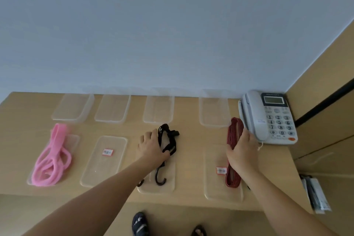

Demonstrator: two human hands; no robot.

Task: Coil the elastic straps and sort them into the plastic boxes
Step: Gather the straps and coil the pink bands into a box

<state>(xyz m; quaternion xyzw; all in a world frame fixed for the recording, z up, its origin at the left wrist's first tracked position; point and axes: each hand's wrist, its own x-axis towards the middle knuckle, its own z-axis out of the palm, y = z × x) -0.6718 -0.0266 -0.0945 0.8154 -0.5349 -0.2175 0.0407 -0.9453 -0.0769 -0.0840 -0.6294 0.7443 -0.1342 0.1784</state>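
Desk (191, 136) has four clear boxes along the back edge and four flat clear trays in front of them; the rightmost box (213, 109) sits directly behind the rightmost tray (214, 188)

Red strap (232, 177) is a long folded loop with its long axis near-to-far. Its near end lies on that tray, its far end is raised just beside the telephone (268, 117). The target box is just left of the far end

Black strap (169, 140) with hooks is mid-desk, same near-to-far axis. Pink strap (51, 159) lies loose at far left, no hand on it

Right hand (242, 151) is wrapped round the red strap at mid-length, forearm coming in from the near right

Left hand (151, 147) is palm down on the black strap, which runs through the thumb notch; can't tell if it's clamped

My read: red gets coiled first. The right hand owns it and the left is well apart, so it would have to cross over to help wind
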